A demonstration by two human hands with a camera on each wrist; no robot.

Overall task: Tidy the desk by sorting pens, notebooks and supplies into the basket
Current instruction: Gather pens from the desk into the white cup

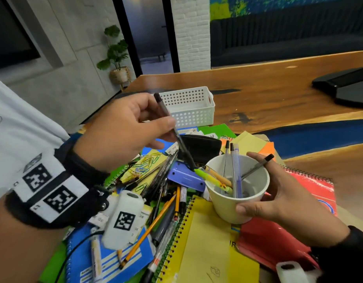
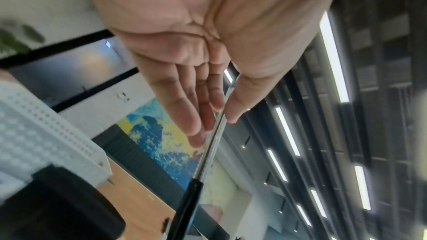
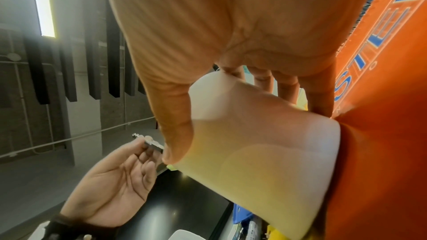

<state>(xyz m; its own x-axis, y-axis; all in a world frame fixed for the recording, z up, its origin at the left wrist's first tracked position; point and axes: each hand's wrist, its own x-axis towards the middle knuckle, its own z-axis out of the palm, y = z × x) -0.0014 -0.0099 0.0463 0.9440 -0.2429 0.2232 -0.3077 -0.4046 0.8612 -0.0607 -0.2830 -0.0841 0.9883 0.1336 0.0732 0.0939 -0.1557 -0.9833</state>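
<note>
Only head cam shows L hand (image 1: 123, 131) pen (image 1: 172, 131) nearing R-held cup (image 1: 237, 186).

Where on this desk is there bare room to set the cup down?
Bare wood lies right of the white basket, reaching toward the black device. Everything nearer, under the cup and around both hands, is crowded with notebooks, pens and clips.

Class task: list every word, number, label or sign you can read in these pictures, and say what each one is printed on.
"IR": on the yellow notebook, cut off at the cover's edge.
"STEN", or close to it: large blue letters on the red-orange notebook, partly out of view.
Square black-and-white code markers, no words: on the left wristband.
Print on the blue notebook: too blurred to read.
</note>
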